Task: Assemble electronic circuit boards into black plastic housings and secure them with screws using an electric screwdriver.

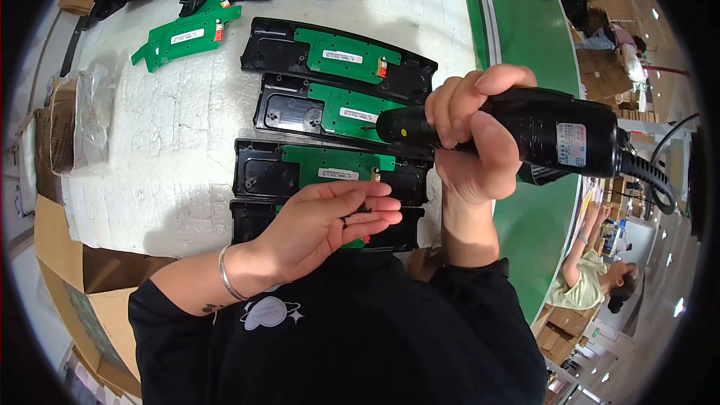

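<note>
Black plastic driver (pixel 544 124), right fingers (pixel 444 109) wrapped round it; left fingers (pixel 384 218) half-open, cradling tiny dark screws (pixel 363 209).

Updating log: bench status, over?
Right hand gripping power driver, tip near green board in second housing from top. Left hand cupping small dark parts, partly blocking bottom housing.

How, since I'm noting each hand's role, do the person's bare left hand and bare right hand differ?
The bare left hand is open, palm up, while the bare right hand is wrapped around a long black power screwdriver. The left hand carries several tiny dark screw-like pieces; the right hand's screwdriver points toward a green circuit board. A silver metal bangle circles the left wrist; none shows on the right wrist. Both are ungloved.
</note>
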